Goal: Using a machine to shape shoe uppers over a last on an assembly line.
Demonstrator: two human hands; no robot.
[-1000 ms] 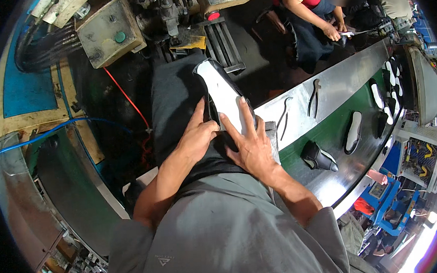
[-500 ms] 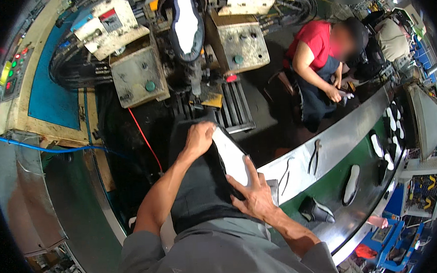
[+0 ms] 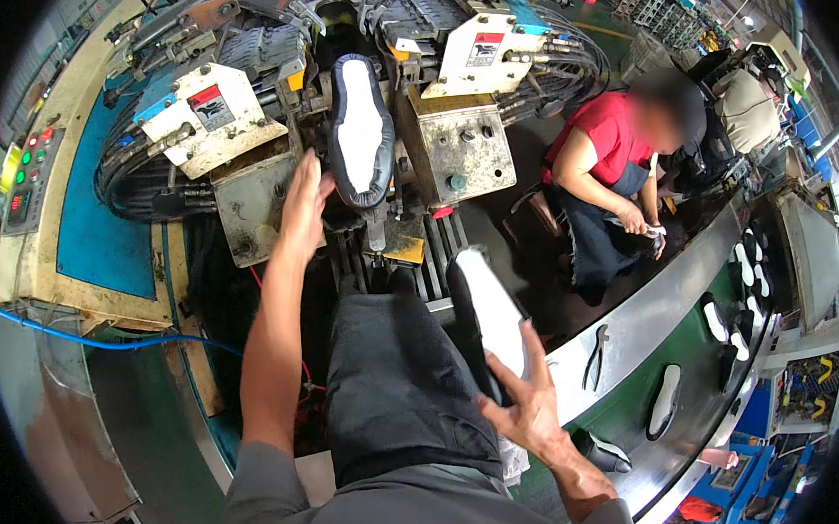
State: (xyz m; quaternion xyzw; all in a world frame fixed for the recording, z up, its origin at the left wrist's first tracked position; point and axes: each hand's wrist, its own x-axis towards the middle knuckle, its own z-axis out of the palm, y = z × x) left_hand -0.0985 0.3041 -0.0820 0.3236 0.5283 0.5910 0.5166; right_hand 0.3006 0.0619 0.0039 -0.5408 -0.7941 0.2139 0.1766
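Note:
My right hand [image 3: 530, 406] grips one end of a black shoe upper [image 3: 494, 307] with a white sole side facing up, holding it beside my right thigh. My left hand [image 3: 305, 206] is raised with its fingers stretched out and holds nothing. It is just left of a second black shoe upper [image 3: 360, 132], also with its white underside up, which sits on the machine's central mount. Whether my left fingertips touch that shoe I cannot tell.
Soiled control boxes [image 3: 461, 151] flank the mount. To the right, pliers [image 3: 595, 358] lie on a metal ledge beside a green conveyor [image 3: 625, 384] carrying several shoes. A person in red [image 3: 603, 138] sits beyond it. A blue hose [image 3: 111, 345] runs at left.
My left hand has let go of the held shoe and moved up to the mounted one. My right hand has shifted that shoe to the right, off my lap. The view has tilted up.

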